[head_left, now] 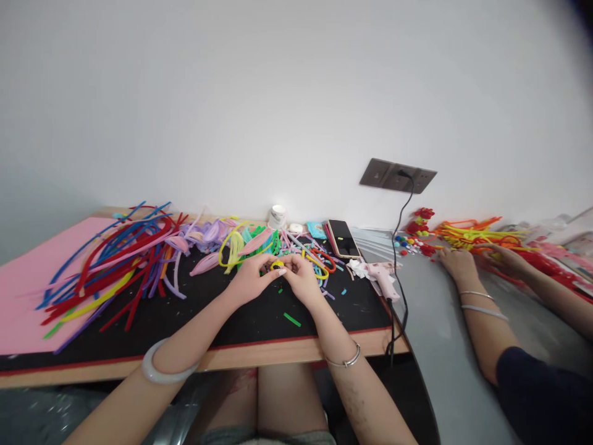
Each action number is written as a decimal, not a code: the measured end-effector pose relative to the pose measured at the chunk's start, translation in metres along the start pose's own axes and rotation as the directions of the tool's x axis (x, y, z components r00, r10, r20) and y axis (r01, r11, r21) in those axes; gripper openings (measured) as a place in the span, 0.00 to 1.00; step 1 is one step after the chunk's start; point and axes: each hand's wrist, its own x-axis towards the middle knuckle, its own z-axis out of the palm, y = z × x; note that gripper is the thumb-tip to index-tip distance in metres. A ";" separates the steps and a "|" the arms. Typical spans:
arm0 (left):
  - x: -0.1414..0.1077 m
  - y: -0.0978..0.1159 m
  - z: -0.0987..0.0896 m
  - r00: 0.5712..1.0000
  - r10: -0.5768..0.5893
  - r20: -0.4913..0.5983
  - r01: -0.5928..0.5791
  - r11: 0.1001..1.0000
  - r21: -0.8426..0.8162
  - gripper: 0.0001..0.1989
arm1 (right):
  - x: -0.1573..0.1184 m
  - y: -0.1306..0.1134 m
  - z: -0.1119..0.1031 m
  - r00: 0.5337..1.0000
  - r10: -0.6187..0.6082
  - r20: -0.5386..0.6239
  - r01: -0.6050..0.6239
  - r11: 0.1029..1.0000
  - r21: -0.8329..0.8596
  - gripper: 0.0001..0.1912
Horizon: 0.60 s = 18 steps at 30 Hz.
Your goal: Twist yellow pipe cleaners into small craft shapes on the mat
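Note:
My left hand [252, 278] and my right hand [300, 276] meet above the black mat [185, 327]. Both are closed, fingertips together, around a yellow pipe cleaner [277, 264] bent into a small coil. Fingers hide part of it. Just behind my hands lie loops of yellow-green pipe cleaner [235, 250], a pink leaf-shaped piece [257, 242] and green curled pieces [274, 240]. A short green strip [292, 319] rests on the mat in front of them. Small cut bits are scattered to the right of my right hand.
Many coloured pipe cleaners [115, 266] spread at left over pink paper [28, 278]. A white cup [277, 216], a phone [343, 238] and a pink glue gun [383, 281] with a cord stand behind and right. Another person's hands [458, 264] work at the grey table [435, 334].

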 end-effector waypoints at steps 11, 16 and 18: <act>0.001 0.002 0.000 1.000 0.015 -0.002 -0.015 1.000 -0.003 0.14 | 0.000 0.001 0.000 1.000 0.013 -0.007 -0.013 1.000 0.002 0.06; 0.001 0.002 0.001 1.000 0.006 0.000 -0.006 1.000 -0.002 0.14 | 0.000 0.001 0.000 1.000 0.016 -0.011 -0.015 1.000 0.008 0.07; 0.001 0.001 0.001 1.000 0.004 -0.003 -0.004 1.000 0.000 0.14 | 0.000 0.002 0.000 1.000 0.014 -0.011 -0.014 1.000 0.001 0.07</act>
